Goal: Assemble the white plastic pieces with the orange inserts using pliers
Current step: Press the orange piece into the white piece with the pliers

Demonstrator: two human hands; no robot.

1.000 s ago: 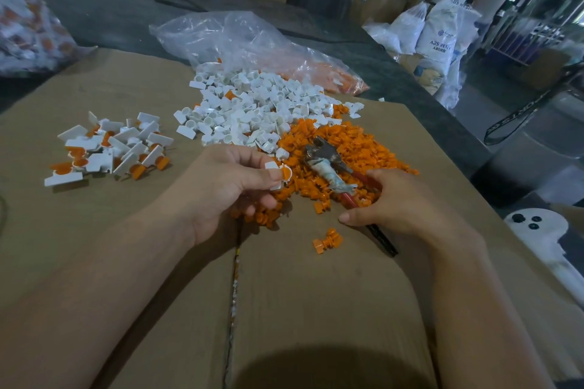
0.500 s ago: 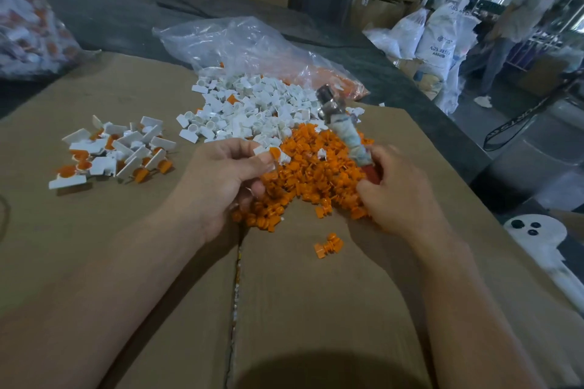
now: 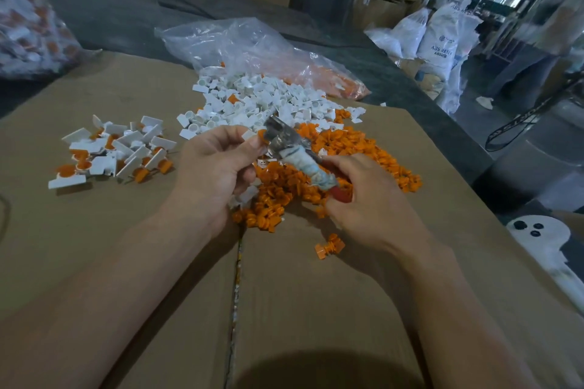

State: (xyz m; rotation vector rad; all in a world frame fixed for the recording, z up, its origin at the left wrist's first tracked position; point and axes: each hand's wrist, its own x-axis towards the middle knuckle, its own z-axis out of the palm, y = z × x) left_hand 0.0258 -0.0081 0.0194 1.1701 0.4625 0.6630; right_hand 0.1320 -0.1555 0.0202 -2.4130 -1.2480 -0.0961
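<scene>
Pinching white piece [image 3: 248, 135] with orange insert [image 3: 261, 136] in left hand [image 3: 215, 167], gripping pliers [image 3: 294, 151] in right hand [image 3: 369, 199]; likely risking insert skewing or fingertip getting nipped if squeezing off-centre.

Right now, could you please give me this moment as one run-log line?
left hand: pinches white piece | right hand: grips pliers, head at the piece | assembled pieces: left on cardboard

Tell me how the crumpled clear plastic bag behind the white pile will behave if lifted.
Probably floppy: the crumpled clear plastic bag lies slumped and creased. Likely light but lopsided, since orange pieces show only through its right end. Its glossy film may feel slippery.
</scene>
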